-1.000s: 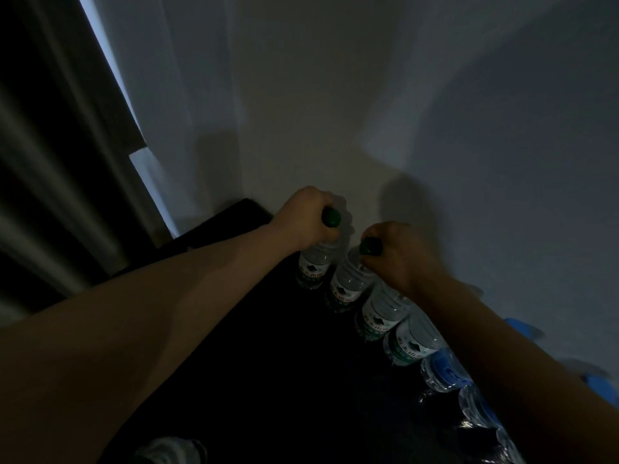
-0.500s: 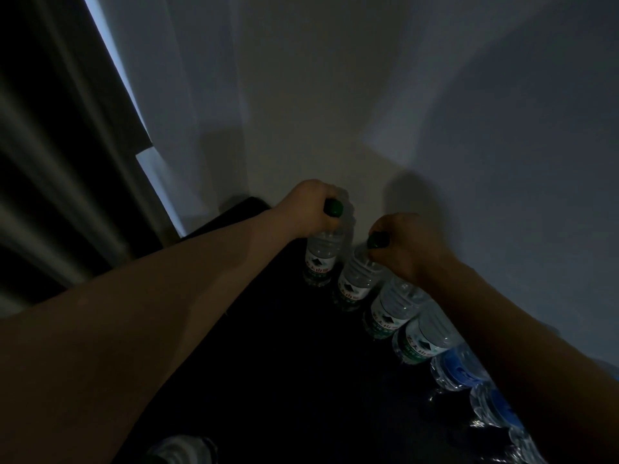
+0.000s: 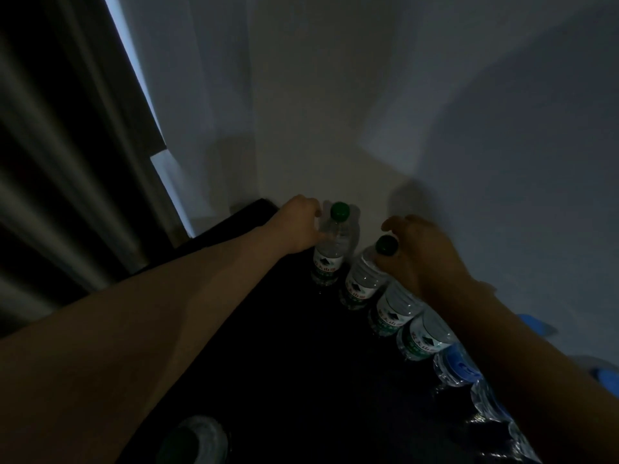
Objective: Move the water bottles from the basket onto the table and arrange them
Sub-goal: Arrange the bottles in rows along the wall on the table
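Now at placing step: row of water bottles (image 3: 397,311) stands upright on dark desk (image 3: 284,346), running along wall (image 3: 502,162) from near right to far. Left hand (image 3: 298,226) curls round shoulder of far bottle (image 3: 330,259), its green cap clear above. Right hand (image 3: 425,252) arches beside cap of second bottle (image 3: 363,283); grip or mere touch, cannot tell in dim light. Advice: seat both bases flat, match spacing and label direction, let go straight upward, avoid nudging neighbours.
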`<state>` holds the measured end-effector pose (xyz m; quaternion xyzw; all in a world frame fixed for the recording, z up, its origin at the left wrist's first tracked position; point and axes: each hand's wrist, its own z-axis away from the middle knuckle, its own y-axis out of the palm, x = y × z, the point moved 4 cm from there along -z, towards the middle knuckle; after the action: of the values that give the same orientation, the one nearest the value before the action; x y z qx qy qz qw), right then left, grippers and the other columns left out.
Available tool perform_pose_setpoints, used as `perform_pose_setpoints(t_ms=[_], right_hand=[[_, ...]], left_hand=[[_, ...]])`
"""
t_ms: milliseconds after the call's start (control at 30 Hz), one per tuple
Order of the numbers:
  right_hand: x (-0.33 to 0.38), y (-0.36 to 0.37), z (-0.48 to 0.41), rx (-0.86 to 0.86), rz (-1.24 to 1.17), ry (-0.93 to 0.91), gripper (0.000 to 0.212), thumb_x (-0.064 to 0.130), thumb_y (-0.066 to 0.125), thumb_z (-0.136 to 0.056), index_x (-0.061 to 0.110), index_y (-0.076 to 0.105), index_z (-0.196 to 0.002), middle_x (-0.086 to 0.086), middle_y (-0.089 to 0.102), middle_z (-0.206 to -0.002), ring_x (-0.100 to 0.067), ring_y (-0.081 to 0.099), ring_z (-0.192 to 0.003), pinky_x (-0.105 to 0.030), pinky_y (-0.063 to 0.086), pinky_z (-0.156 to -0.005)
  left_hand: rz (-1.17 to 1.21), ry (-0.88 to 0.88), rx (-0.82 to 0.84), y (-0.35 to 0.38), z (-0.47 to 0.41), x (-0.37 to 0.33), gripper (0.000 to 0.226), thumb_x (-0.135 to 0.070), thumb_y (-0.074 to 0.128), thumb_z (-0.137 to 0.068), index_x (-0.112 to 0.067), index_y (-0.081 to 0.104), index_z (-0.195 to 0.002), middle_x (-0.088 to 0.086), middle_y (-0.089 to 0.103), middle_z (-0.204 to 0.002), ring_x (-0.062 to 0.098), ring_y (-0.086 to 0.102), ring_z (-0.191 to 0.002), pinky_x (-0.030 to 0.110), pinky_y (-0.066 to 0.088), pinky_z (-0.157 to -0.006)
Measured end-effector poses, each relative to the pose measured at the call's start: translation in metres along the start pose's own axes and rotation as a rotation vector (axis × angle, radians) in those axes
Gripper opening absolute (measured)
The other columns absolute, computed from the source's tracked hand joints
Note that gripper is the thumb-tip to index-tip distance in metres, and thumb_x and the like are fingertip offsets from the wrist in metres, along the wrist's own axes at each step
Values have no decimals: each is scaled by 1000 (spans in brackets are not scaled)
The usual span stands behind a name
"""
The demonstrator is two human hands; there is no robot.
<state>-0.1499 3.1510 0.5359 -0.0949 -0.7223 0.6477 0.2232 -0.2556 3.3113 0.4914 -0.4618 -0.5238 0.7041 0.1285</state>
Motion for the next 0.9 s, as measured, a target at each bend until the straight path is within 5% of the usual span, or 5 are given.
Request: perform_pose_setpoints(t_ms=[167,467,900], right_hand=[[34,-13,48,-7,-37,-120,20,21,60,-89,9,63,-105,-9,60,-98,-23,56,-86,-32,42,-76],[116,-9,120,141,-220,-219,47,29,71,-81,25,56,-126,4,60,-119,-9,57,-102,-16,42,-86],[206,36,187,330,-288,-397,42,34,70,-81,29,52,-119,10,49,-102,-10,55,-91,-17,42,-73]], left_hand=[[-83,-17,116,-16,48,32,43,-25,69,-83,-4,58,-120,11,61,-118,23,57,-105,27,47,-88],[-104,-120,174,-41,165,94,41,-26,67,-84,-10,59,-121,6,60,-117,11,53,-95,20,44,-84],[-31,-243,137,-49,329,146,34,-26,67,-83,-14,63,-115,2,63,-111,5,52,-90,15,41,-78]])
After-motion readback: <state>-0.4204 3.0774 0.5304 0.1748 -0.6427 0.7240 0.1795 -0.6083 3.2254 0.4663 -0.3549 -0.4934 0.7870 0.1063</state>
